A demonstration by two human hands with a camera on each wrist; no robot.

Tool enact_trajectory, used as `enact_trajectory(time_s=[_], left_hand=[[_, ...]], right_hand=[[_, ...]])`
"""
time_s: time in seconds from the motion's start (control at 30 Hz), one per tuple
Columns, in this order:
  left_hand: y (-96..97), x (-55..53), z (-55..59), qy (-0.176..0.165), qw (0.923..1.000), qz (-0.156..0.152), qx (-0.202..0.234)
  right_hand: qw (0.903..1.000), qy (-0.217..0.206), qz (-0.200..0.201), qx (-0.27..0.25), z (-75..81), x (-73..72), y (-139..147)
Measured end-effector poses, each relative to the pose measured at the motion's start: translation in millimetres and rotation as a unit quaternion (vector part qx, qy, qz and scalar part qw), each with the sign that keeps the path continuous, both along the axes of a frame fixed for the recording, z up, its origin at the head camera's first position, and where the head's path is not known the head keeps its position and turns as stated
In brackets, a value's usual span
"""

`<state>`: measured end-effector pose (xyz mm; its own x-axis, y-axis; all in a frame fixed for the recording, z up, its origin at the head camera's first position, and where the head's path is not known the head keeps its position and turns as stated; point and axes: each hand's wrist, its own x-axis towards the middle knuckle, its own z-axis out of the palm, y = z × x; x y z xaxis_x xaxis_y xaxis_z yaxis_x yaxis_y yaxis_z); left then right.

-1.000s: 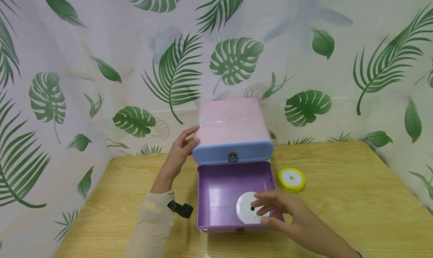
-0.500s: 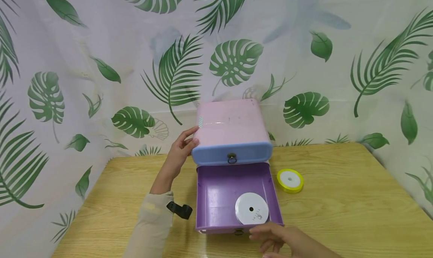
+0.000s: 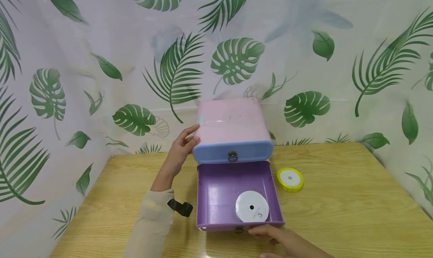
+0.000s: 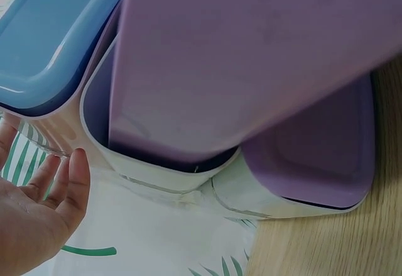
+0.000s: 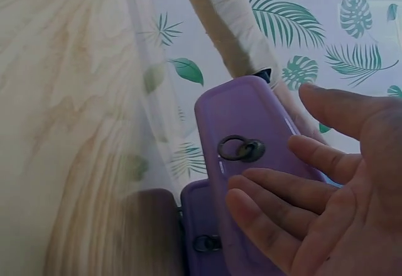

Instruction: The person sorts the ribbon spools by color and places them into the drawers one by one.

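Before the drawer, right fingers hang apart; parted left fingers touch the cabinet.

From above there is room in the purple drawer at left, but the white disc occupies its near right, the blue front stands above its far end, and the right hand is at its near edge.

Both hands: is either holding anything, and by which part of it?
Nothing is gripped. The left hand touches the left side of the pink drawer case; the open right hand is at the front of the pulled-out purple drawer.
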<state>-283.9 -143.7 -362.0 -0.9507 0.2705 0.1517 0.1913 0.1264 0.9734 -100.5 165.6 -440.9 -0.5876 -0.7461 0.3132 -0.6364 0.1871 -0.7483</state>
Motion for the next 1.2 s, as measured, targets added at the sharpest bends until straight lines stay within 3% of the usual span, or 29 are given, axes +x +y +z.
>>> enact_trajectory(time_s=[0.33,0.5,0.57,0.6,0.7,0.77,0.87,0.97,1.1,1.2], left_hand=[[2.0,0.4,0.6,0.002,1.0,-0.003,0.002],[1.8,0.4,1.3,0.002,1.0,-0.001,0.005],[1.5,1.1,1.4,0.002,1.0,-0.001,0.004],[1.4,1.5,1.4,0.002,1.0,-0.002,0.003],[1.3,2.1,1.0,0.002,1.0,-0.002,0.001],[1.1,2.1,0.4,0.002,1.0,-0.001,0.001],[0.9,2.0,-0.7,0.001,1.0,0.001,0.003],[1.0,1.7,-1.6,0.002,1.0,0.001,0.005],[1.0,1.6,-1.9,0.006,1.0,0.0,0.007],[0.6,2.4,-1.7,0.006,1.0,0.0,0.006]], right_hand=[[0.9997,-0.016,0.009,-0.016,-12.4,-3.8,-11],[0.9992,0.028,0.013,-0.025,-17.7,-6.5,-17],[0.9992,0.026,0.016,-0.025,-21.3,-7.9,-21],[0.9995,0.015,0.016,-0.025,-23.1,-8.4,-23],[0.9938,-0.109,0.008,-0.023,-26.0,-8.0,-30],[0.9803,-0.196,-0.012,-0.024,-26.2,-6.1,-35],[0.9625,-0.267,-0.041,-0.023,-24.8,-2.7,-40],[0.9716,-0.233,-0.036,-0.023,-25.7,-0.8,-43],[0.9933,-0.109,-0.006,-0.039,-31.9,-1.4,-44],[0.9947,-0.078,-0.007,-0.068,-36.5,-0.7,-46]])
